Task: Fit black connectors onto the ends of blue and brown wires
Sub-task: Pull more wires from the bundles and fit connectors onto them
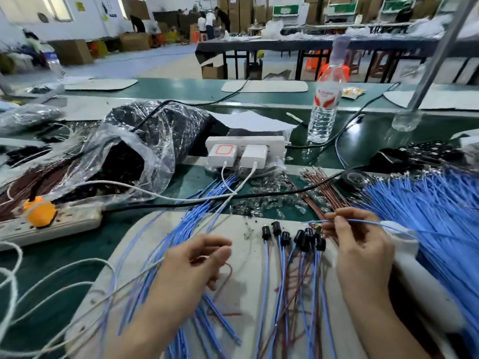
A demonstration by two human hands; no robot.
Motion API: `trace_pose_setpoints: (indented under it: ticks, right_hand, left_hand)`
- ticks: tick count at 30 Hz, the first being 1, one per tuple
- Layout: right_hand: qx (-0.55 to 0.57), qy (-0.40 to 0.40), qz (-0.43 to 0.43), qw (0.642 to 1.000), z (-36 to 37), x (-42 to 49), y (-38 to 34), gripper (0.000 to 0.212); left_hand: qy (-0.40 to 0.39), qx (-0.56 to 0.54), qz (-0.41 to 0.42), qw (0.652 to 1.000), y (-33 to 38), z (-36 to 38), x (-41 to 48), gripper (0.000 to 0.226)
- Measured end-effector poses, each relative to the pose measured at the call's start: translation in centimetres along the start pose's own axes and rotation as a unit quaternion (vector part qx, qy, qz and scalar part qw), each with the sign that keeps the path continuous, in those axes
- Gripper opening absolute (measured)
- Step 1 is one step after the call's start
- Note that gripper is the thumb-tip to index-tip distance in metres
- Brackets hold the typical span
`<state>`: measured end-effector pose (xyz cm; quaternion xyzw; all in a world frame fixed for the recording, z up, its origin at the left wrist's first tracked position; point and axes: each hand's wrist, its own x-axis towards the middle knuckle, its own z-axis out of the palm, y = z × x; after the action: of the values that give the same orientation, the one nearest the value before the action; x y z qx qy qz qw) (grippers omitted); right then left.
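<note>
A clear plastic bag [145,141] at ten o'clock held dark pieces, too blurred to name. The right hand [363,244], at four o'clock, pinched one blue wire [363,222] in its grip, just beside the black connectors [298,237] lying on the surface [64,255]. The left hand [197,263] curled loosely; whether its grip held anything, I could not tell. The blue bundle [427,203] was cut off at three o'clock.
</note>
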<state>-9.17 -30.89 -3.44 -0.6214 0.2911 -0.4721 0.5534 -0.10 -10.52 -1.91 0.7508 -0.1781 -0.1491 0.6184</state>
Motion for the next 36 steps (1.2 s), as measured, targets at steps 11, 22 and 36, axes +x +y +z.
trace_pose_setpoints:
  ticks: [11,22,36]
  right_hand:
    - [0.058,0.047,-0.03,0.997,-0.2,-0.3,-0.5,0.026]
    - [0.073,-0.024,-0.158,0.984,0.6,-1.8,-1.5,0.027]
    - [0.073,-0.071,-0.192,0.976,0.5,-2.3,-1.5,0.025]
  left_hand:
    - [-0.175,-0.069,0.074,0.979,1.0,8.1,6.2,0.017]
    - [-0.161,0.013,0.198,0.967,-0.9,7.5,6.5,0.031]
    - [-0.139,0.087,0.29,0.943,-0.5,7.5,6.5,0.024]
